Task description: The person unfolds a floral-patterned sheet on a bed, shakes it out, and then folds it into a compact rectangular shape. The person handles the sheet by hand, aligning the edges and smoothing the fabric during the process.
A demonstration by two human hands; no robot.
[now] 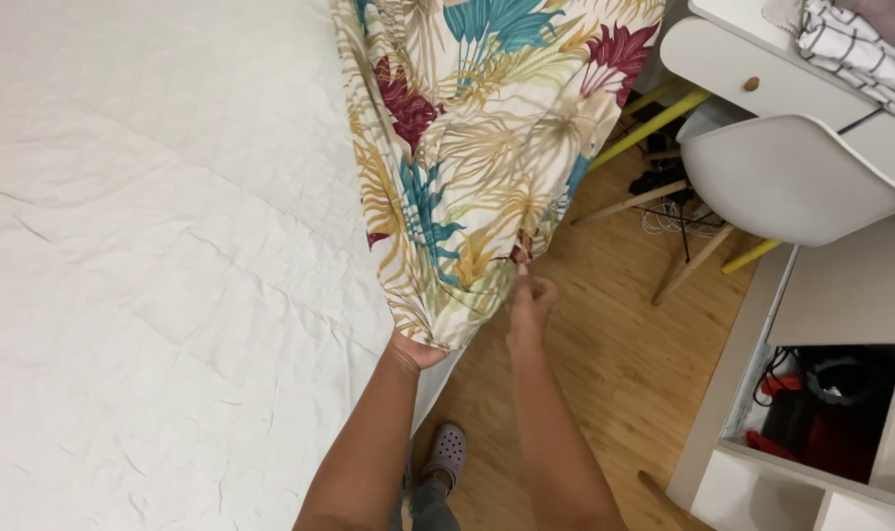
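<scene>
Fabric with a leaf print in teal, maroon and gold (487,147) is hanging in front of the head camera, over the edge of a white bed (152,275), and the left hand (415,351) is reaching up inside its lower opening, so how its fingers are set cannot be told. The right hand (529,300) is pinching the cloth's lower edge between narrowed fingertips (just right of the left wrist), while a grey clog (447,450) is standing on the wooden floor (614,364) below, with a white chair (786,177) and a white desk (762,69) sitting well apart to the right.
</scene>
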